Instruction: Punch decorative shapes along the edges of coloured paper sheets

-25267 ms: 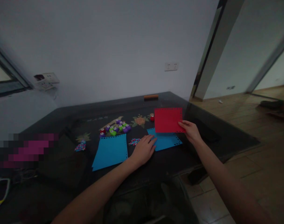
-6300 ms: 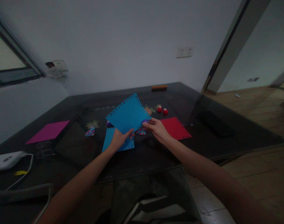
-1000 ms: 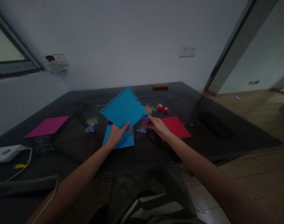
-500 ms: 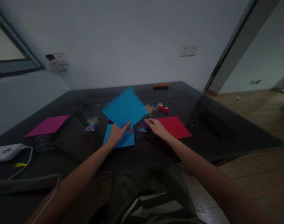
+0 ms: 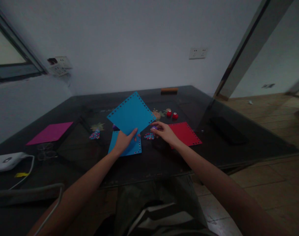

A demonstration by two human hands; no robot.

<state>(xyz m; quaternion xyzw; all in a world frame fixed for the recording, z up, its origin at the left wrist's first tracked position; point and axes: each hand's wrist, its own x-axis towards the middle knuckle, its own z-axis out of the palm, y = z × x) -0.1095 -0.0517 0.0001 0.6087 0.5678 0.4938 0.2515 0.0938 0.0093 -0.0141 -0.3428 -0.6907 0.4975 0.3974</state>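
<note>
Blue punched-edge paper (image 5: 131, 113), raised above the tabletop (image 5: 151, 167), seemed light and easily creased, best held at the near corner left fingers (image 5: 133, 133) pinched, while right fingers (image 5: 160, 124) gripped a purple figure (image 5: 153, 127).

bare strip of desk (image 5: 149, 168) between the forearms (image 5: 90, 180), raised blue sheet (image 5: 132, 113) blocking the middle, little room from its corner to the right hand (image 5: 165, 133), pile of small pieces (image 5: 149, 136) below, open lane between red sheet (image 5: 185, 133) and black slab (image 5: 228, 131)
</note>
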